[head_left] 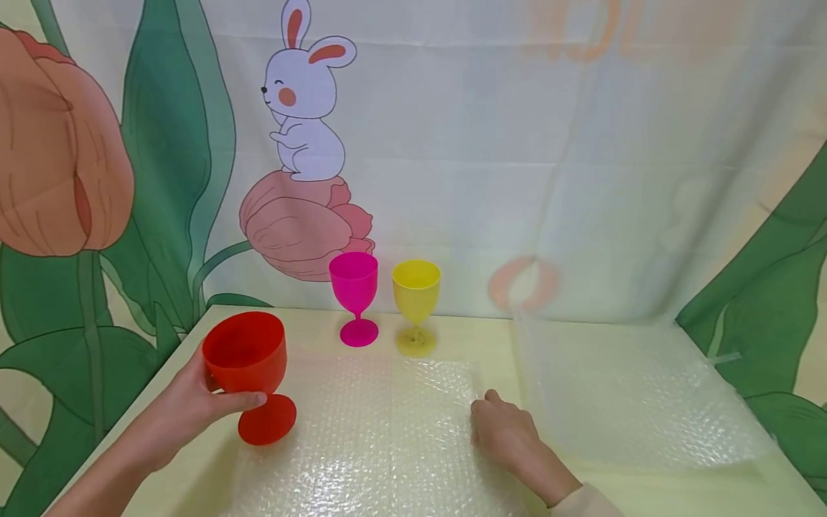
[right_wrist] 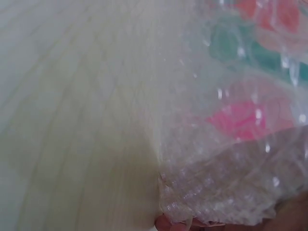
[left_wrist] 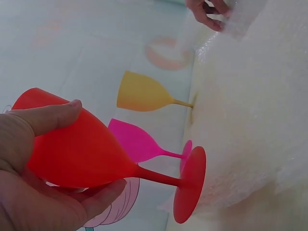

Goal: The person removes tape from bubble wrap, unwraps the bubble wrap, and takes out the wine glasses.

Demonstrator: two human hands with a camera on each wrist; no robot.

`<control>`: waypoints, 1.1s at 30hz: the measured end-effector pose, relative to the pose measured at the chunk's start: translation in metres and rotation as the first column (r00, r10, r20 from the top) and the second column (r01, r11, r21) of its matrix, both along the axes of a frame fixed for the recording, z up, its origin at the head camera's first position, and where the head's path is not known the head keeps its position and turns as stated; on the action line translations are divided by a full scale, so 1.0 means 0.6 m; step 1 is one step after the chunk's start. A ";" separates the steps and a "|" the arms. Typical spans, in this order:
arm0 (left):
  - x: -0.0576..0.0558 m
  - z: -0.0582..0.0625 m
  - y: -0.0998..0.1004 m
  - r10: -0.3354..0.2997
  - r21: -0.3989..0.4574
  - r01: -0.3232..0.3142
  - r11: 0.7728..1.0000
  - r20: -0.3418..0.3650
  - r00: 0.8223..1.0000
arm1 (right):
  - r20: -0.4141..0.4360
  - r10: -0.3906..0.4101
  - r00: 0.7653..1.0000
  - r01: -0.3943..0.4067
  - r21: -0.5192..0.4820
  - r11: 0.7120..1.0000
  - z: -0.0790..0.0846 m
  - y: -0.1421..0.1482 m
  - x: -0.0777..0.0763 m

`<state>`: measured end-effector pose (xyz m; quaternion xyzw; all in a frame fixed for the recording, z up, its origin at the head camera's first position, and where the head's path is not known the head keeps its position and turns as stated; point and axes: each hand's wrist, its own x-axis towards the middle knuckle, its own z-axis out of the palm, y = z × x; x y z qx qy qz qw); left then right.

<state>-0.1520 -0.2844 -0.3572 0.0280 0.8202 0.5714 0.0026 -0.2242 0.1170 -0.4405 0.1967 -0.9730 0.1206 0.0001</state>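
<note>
My left hand (head_left: 184, 409) grips a red plastic goblet (head_left: 248, 355) round its bowl, thumb and fingers on opposite sides. The goblet tilts a little, its foot (left_wrist: 190, 185) above the table. Beneath it spreads a sheet of bubble wrap (head_left: 388, 431). At that sheet's right edge my right hand (head_left: 507, 431) has curled fingers pinching the plastic. From the right wrist, the bubble wrap (right_wrist: 216, 192) looks lifted, with fingertips (right_wrist: 166, 224) at its lower edge. Behind the sheet stand a magenta goblet (head_left: 354, 283) and a yellow goblet (head_left: 416, 291), both upright.
A second bubble wrap sheet (head_left: 646, 395) lies on the right of the pale table (head_left: 310, 330), reaching its right edge. Close behind the table hangs a printed cloth (head_left: 452, 143) with a rabbit and flowers.
</note>
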 end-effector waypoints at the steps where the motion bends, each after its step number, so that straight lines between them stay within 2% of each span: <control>1: -0.003 0.000 0.000 -0.002 0.001 0.002 1.000 -0.007 1.000 | -0.003 0.000 1.000 0.000 0.000 1.000 0.000 0.000 0.000; 8: -0.025 0.005 0.000 -0.005 0.010 0.006 1.000 -0.075 0.997 | -0.011 -0.009 1.000 0.009 0.014 1.000 0.000 -0.001 -0.001; 16: -0.052 0.000 0.001 0.004 0.022 -0.002 1.000 -0.062 0.998 | -0.007 -0.014 1.000 0.014 0.024 1.000 0.003 -0.002 -0.001; 22: -0.068 -0.003 0.000 0.011 -0.002 -0.011 1.000 -0.086 0.996 | 0.006 -0.018 1.000 0.018 0.016 1.000 0.001 -0.002 -0.002; 33: -0.100 0.011 0.013 0.014 -0.022 -0.017 1.000 -0.113 0.993 | 0.016 -0.030 0.999 0.030 0.034 0.999 0.000 -0.002 -0.003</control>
